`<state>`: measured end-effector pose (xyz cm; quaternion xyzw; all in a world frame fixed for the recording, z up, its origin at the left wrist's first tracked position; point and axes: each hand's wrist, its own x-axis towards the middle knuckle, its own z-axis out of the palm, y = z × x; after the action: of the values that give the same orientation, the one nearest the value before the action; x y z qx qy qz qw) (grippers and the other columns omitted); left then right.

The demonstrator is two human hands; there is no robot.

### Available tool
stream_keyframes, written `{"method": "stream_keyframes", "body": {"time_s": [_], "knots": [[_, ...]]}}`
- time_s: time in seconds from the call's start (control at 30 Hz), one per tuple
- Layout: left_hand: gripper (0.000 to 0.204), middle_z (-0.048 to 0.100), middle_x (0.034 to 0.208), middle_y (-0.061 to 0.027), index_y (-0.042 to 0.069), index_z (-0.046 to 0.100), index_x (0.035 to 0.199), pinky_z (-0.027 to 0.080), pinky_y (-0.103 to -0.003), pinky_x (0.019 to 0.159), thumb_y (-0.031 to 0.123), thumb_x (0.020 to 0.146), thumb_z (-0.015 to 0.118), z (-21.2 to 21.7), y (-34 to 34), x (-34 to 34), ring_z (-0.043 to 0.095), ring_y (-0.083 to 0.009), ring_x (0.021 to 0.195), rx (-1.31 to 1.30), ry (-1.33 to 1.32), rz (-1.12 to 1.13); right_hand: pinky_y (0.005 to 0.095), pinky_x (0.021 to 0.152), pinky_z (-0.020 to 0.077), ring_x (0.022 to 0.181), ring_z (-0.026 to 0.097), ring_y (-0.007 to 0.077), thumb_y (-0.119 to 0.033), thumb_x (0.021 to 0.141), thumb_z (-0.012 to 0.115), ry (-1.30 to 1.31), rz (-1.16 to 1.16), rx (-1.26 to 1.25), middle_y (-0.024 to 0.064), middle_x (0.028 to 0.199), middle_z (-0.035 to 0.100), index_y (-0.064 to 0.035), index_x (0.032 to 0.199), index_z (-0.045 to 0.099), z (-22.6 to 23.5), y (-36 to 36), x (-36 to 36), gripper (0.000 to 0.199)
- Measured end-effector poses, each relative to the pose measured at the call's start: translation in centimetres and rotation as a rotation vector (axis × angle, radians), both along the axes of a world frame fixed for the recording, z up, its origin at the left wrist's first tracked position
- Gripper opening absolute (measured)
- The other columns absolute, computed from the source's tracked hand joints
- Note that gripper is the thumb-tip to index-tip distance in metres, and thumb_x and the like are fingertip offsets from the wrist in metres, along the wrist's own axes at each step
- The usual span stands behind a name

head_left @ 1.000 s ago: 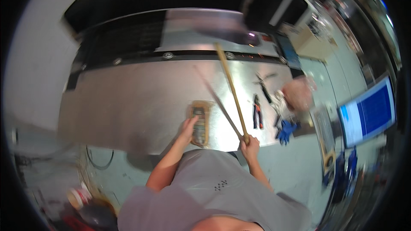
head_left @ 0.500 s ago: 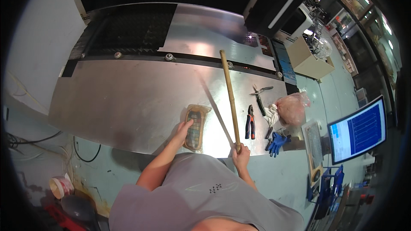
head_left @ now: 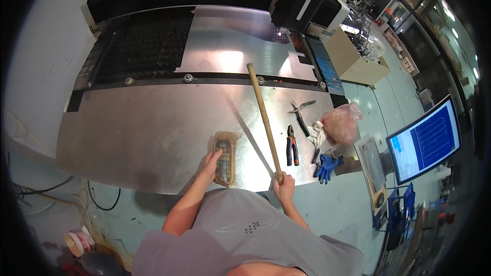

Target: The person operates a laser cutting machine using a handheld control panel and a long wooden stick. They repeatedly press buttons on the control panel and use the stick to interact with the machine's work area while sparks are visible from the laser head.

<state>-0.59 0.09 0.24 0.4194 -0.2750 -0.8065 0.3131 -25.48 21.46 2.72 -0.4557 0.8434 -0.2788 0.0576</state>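
A wrapped, oblong keypad remote (head_left: 225,167) is being clasped by the left hand (head_left: 210,166) at the near edge of the smooth metal table (head_left: 128,133); whether keys are being pressed cannot be told. A slim, knotted, bamboo-like stick (head_left: 265,119), slanting far-left, is being gripped in the right hand's (head_left: 284,189) closed fingers (head_left: 286,180). Steady holding is seemingly being called for.
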Motion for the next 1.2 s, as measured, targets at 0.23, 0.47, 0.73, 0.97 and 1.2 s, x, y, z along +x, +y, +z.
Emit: {"method": "stream_keyframes", "body": {"time_s": [0.23,0.47,0.73,0.97,1.2], "knots": [[0.04,0.073,0.114,-0.0043,0.003,0.066,0.131,0.056,-0.033,0.089,0.034,0.105,0.067,-0.38,0.06,0.03,0.069,-0.0149,0.101,0.004,0.024,0.025,0.0467,0.079,0.0455,0.081,0.062,0.0351,-0.02,0.085,0.075,-0.027,-0.007,0.017,0.0139,0.078,0.066,-0.0098,0.098,0.073,-0.29,0.13,-0.05,0.017],[0.036,0.074,0.112,-0.0045,0.004,0.066,0.128,0.058,-0.033,0.087,0.033,0.106,0.067,0.02,0.11,0.03,0.071,-0.0152,0.099,0.009,0.059,0.021,0.0456,0.079,0.0458,0.081,0.063,0.0334,-0.018,0.085,0.075,-0.018,-0.013,0.024,0.0115,0.08,0.068,-0.0128,0.098,0.074,-0.52,0.17,-0.09,0.015],[0.037,0.074,0.113,-0.0047,0.004,0.066,0.128,0.058,-0.034,0.087,0.033,0.106,0.067,0.07,0.07,0.07,0.071,-0.0158,0.1,-0.007,0.039,0.02,0.046,0.08,0.0452,0.08,0.061,0.035,-0.019,0.084,0.076,-0.053,0.005,-0.014,0.0133,0.077,0.065,-0.0079,0.097,0.071,-0.62,0.19,-0.13,0.018],[0.038,0.074,0.113,-0.0054,0.004,0.065,0.129,0.058,-0.034,0.088,0.034,0.106,0.067,-0.28,0.02,0.15,0.071,-0.0163,0.1,0.012,0.014,0.032,0.0464,0.078,0.046,0.08,0.063,0.0334,-0.018,0.085,0.075,-0.035,-0.002,0.008,0.0117,0.078,0.067,-0.0132,0.099,0.075,-0.67,0.26,-0.11,0.015],[0.04,0.073,0.115,-0.005,0.002,0.066,0.13,0.056,-0.032,0.089,0.034,0.105,0.068,-0.17,-0.02,0.26,0.07,-0.0153,0.102,0.018,0.06,0.011,0.0452,0.078,0.0454,0.078,0.061,0.0336,-0.018,0.084,0.076,-0.023,-0.009,-0.019,0.0128,0.075,0.064,-0.0083,0.096,0.072,-0.64,0.02,-0.14,0.016]]}}
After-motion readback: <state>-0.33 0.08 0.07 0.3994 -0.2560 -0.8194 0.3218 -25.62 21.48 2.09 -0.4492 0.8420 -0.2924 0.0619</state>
